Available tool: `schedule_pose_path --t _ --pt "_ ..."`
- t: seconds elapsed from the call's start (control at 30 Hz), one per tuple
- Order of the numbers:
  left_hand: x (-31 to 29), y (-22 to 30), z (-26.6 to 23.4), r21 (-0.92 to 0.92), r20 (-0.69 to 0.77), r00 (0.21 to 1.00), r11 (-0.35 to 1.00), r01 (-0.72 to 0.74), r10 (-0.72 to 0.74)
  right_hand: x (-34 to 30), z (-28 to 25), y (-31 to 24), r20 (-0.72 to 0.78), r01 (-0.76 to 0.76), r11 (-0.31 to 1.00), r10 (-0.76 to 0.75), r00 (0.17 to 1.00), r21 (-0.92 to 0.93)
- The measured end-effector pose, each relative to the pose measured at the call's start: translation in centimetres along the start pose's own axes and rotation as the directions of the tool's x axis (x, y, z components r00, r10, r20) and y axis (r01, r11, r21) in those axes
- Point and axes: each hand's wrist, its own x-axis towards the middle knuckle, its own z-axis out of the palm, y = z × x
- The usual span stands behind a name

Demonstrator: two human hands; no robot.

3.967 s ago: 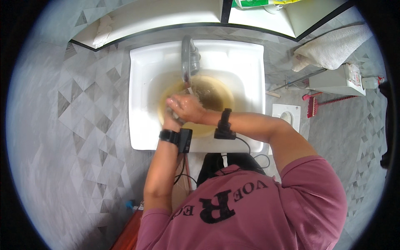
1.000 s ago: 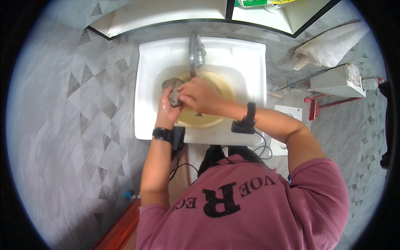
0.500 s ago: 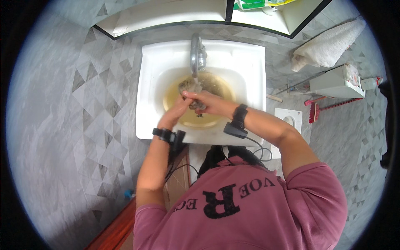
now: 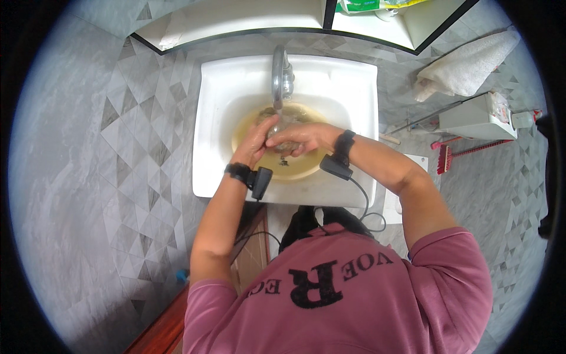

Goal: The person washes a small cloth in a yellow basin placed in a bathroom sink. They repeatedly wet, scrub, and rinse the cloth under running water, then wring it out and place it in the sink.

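Both of my hands are in the basin of a white sink (image 4: 359, 130), under a curved metal faucet (image 4: 277, 79). Water from its spout falls onto a wet grey-brown bundle (image 4: 286, 146) that looks like cloth; its exact kind is unclear. My left hand (image 4: 256, 140) is curled against the bundle's left side. From the right, my right hand (image 4: 305, 137) closes over it, its fingers reaching toward the left hand. Yellowish water (image 4: 295, 171) fills the bottom of the basin. A small dark mark shows through it just below the hands. Part of the bundle is hidden by my fingers.
Above the sink runs a black-edged white shelf (image 4: 247, 20) with a green package (image 4: 359, 6). A white towel (image 4: 466, 65) hangs at the right, above a white bin (image 4: 471, 118) and a red brush (image 4: 444, 159). Black wrist devices with cables (image 4: 336, 167) sit on both my wrists.
My hands have spread farther apart on the bundle, the right one shifting right. The left hand has turned and its thumb side has moved up under the spout.
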Motion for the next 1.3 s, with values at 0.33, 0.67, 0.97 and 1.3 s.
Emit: schedule_pose_path --t 0.33,0.67,0.97,1.3 --pt "2.5 -0.2 -0.2 0.815 -0.212 0.956 0.577 0.059 0.201 4.5 1.6 1.5 -0.190 0.073 0.356 -0.647 0.738 -0.932" --pt "-1.0 4.2 -8.2 0.492 -0.559 0.792 0.867 0.080 0.245 -2.5 2.7 6.9 -0.033 0.072 0.163 -0.566 0.823 -0.984" --pt "-6.5 7.5 -11.3 -0.041 -0.647 0.749 0.975 -0.218 0.140 -5.8 2.3 4.4 -0.254 -0.029 0.440 -0.462 0.850 -0.898" --pt "-8.0 6.1 -12.7 -0.066 -0.669 0.729 0.966 -0.251 0.144 -11.0 4.3 -0.5 -0.189 0.260 0.736 -0.466 0.865 -0.625"
